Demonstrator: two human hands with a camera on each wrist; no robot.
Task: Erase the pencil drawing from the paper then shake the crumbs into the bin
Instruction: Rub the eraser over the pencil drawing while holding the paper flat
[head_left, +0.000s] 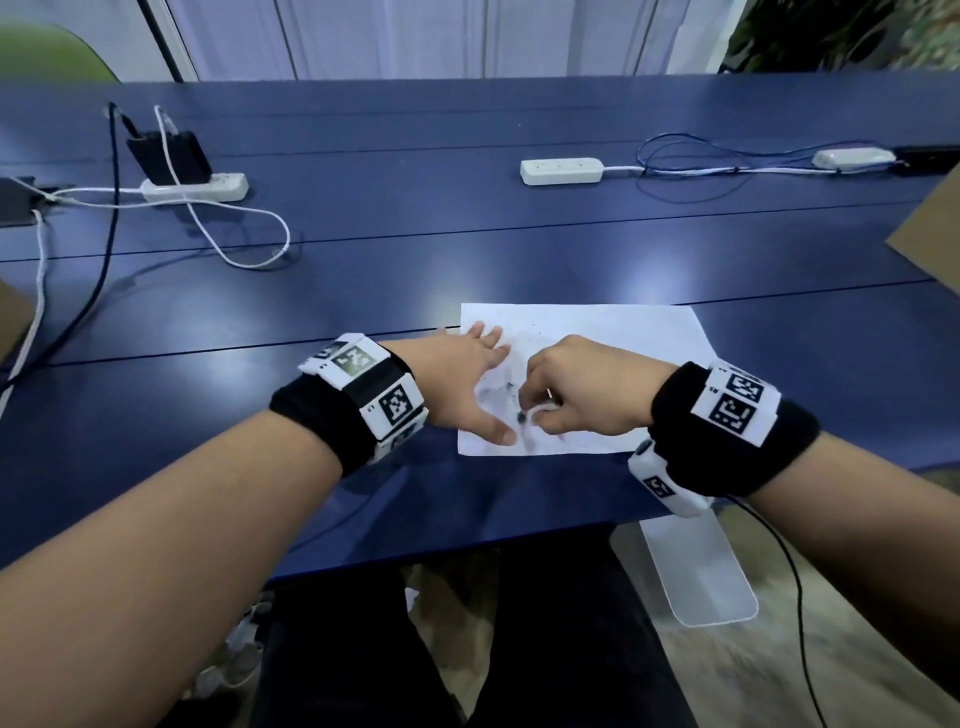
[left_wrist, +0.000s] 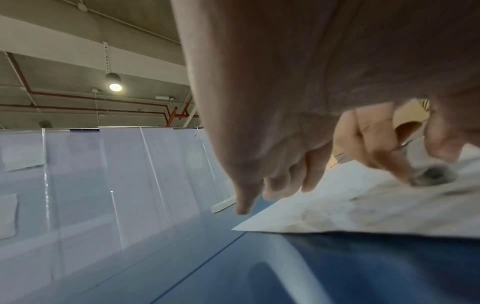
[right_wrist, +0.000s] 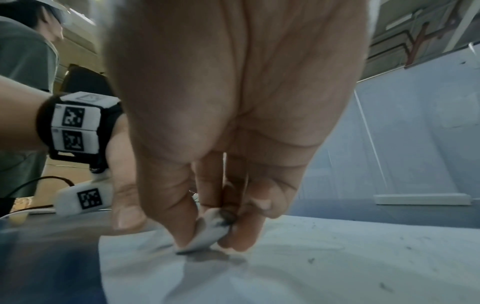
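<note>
A white sheet of paper (head_left: 597, 332) is laid flat on the blue counter (head_left: 415, 270), close to the counter's near edge. Its left part is pressed down by the left hand (head_left: 462, 384), whose fingers are spread straight, thumb near the paper's near edge. A small white eraser (right_wrist: 207, 234), darkened with graphite at its tip, is pinched between thumb and fingertips (right_wrist: 239, 240) of the right hand (head_left: 576, 389) and is set against the paper just right of the left thumb. Grey smudges of the pencil drawing (head_left: 498, 392) are seen on the paper between the two hands, and dark crumbs (right_wrist: 311, 260) are scattered on the sheet beyond the eraser. Two white power strips (head_left: 561, 171) and cables are seen well behind the paper.
</note>
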